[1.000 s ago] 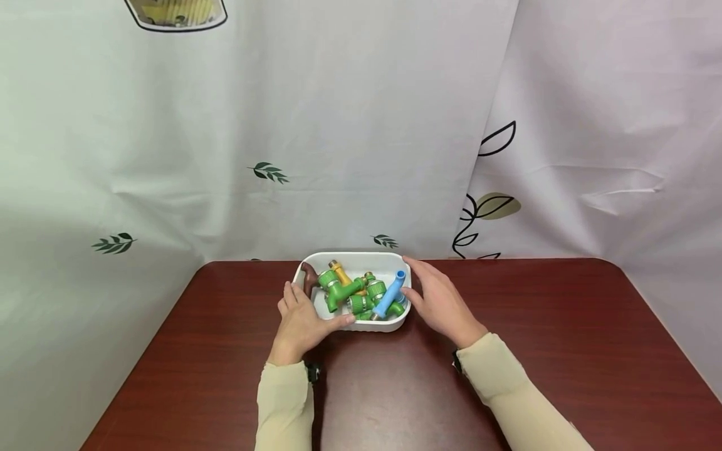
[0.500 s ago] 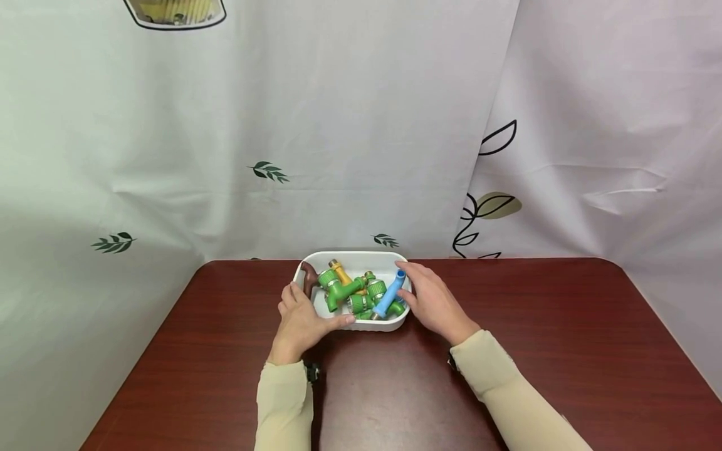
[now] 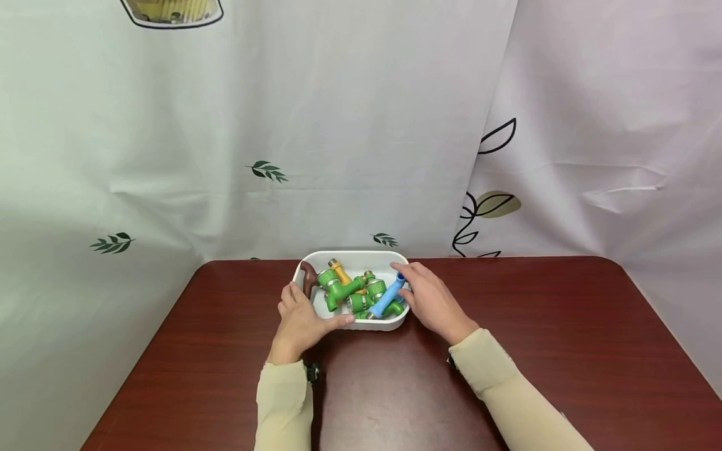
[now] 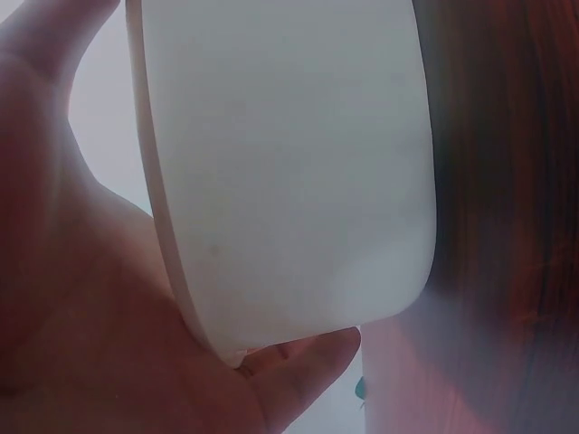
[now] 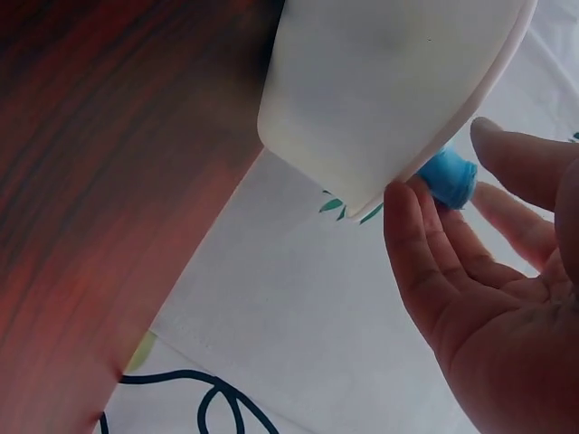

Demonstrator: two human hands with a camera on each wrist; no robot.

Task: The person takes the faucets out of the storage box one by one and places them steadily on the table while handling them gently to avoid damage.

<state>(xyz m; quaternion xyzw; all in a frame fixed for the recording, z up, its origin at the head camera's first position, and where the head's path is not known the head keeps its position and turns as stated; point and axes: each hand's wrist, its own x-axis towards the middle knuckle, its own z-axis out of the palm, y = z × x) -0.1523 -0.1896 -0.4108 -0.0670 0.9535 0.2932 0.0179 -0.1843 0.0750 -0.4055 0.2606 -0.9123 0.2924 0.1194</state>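
Note:
A white plastic tray [image 3: 323, 258] near the table's far edge holds several plastic taps. My left hand [image 3: 298, 327] grips its near left corner, thumb along the front rim and fingers down the left side. In the left wrist view, the fingers [image 4: 312, 371] lie against the tray's outer wall. My right hand [image 3: 437, 302] reaches over the right rim, its fingertips at the upper end of a blue tap [image 3: 388, 297]. The right wrist view shows the blue end [image 5: 450, 178] between thumb and fingers. A green tap [image 3: 340, 292] lies in the middle, a brown tap [image 3: 308, 279] at the left.
More green taps [image 3: 361, 304] and a yellow tap [image 3: 340, 272] share the tray. Dark red-brown wood makes up the tabletop [image 3: 372, 388]. Behind it hangs a pale curtain [image 3: 350, 156] with leaf prints.
My right hand has moved left and inward over the tray's rim to the blue tap, which has shifted slightly, its lower end leftward. The left hand has stayed in place.

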